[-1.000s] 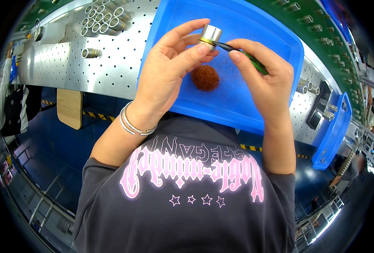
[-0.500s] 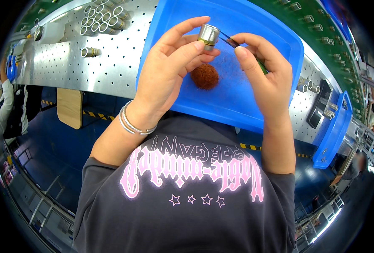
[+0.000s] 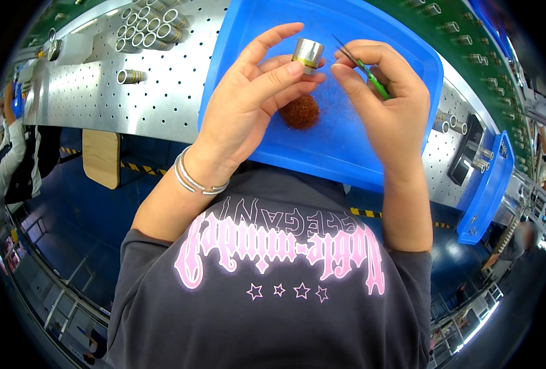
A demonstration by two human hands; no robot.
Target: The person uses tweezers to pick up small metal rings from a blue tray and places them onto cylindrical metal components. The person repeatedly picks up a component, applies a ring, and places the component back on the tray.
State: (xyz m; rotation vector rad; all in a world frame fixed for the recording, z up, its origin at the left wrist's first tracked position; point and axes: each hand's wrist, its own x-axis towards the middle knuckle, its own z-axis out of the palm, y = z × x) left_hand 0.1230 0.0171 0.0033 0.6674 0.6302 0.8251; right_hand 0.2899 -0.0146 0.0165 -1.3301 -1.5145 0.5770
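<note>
My left hand is closed around a short silver metal sleeve with a yellow band near its lower end, gripped between thumb and fingers while the index finger stretches away. In my right hand is a pair of green and black tweezers, pinched between thumb and fingers. Their thin dark tips point up and left, apart from the sleeve. Below the sleeve, a fuzzy reddish-brown ball of tangled strands lies in a blue tray. Fine reddish bits are scattered on the tray's floor.
Several similar metal sleeves stand grouped on the perforated metal bench, and a single sleeve lies nearer. To the right are more sleeves, a black block and a smaller blue tray. Another person's sleeved arm shows far left.
The tweezers have drawn away from the sleeve's upper opening and turned, so their tips point more upward. My left hand has tilted the sleeve slightly and still holds it.
</note>
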